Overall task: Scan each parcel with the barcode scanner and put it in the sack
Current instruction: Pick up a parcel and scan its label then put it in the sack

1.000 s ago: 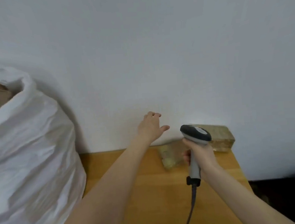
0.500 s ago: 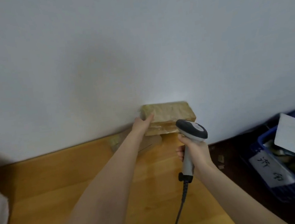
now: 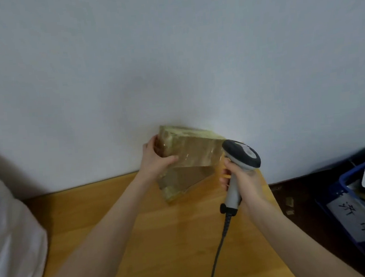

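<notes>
My left hand (image 3: pixel 157 160) grips the left end of a tape-wrapped cardboard parcel (image 3: pixel 196 150), held tilted just above the table near the wall. Under it a second brown parcel (image 3: pixel 181 182) lies flat on the wooden table (image 3: pixel 164 239). My right hand (image 3: pixel 240 177) is closed around the handle of a grey and black barcode scanner (image 3: pixel 241 155), whose head sits beside the lifted parcel's right end. Its cable (image 3: pixel 218 252) trails down toward me. The white sack (image 3: pixel 7 242) bulges at the left edge, only partly in view.
A white wall runs right behind the table. To the right, on the dark floor, stands a blue crate (image 3: pixel 360 211) holding more parcels and a white envelope. Small scraps lie on the floor beside the table's right edge.
My left hand reached forward to the parcels by the wall, closed on the upper one and lifted it. My view swung right, away from the sack, and the scanner moved up beside the parcel.
</notes>
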A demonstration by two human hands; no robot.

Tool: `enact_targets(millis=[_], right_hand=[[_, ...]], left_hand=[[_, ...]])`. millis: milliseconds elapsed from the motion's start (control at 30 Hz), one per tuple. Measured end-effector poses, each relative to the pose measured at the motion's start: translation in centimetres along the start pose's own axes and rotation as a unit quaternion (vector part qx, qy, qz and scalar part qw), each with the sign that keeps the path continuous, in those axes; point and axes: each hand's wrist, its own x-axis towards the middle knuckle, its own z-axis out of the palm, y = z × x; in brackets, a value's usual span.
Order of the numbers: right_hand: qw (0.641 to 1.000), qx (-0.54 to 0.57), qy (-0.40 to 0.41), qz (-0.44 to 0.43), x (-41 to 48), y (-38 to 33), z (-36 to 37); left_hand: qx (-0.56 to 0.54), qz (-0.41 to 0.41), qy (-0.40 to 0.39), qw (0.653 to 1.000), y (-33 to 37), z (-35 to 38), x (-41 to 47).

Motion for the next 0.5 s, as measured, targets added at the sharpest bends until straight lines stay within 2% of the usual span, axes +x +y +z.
enact_targets(millis=[67, 133, 200, 233, 300, 400, 500], right_hand=[[1.0, -0.003, -0.015, -0.001, -0.8, 0.7, 1.7], [1.0, -0.006, -0.025, 0.007, -1.5, 1.7, 3.2], [0.999, -0.012, -0.041, 0.02, -2.1, 3.0, 4.3], [0.998, -0.024, -0.047, 0.028, -2.3, 3.9, 4.7], [0.996, -0.05, -0.051, 0.045, -2.7, 5.7, 5.2], [0.994, -0.053, -0.049, 0.077, -3.7, 8.0, 5.6], [0.993, -0.072, -0.033, 0.086, -4.0, 9.8, 5.0]], left_hand=[[0.129, 0.112, 0.0, 0.985, 0.0, -2.8, -2.1], [0.283, 0.221, 0.015, 0.933, -1.3, -4.8, -4.5], [0.369, 0.281, 0.05, 0.884, -3.0, -6.0, -6.7], [0.378, 0.282, 0.053, 0.88, -3.7, -6.4, -7.7], [0.355, 0.267, 0.008, 0.896, -4.9, -6.5, -9.2], [0.251, 0.19, -0.07, 0.947, -6.2, -5.7, -10.9], [0.078, 0.028, -0.009, 0.996, -7.6, -4.4, -11.6]])
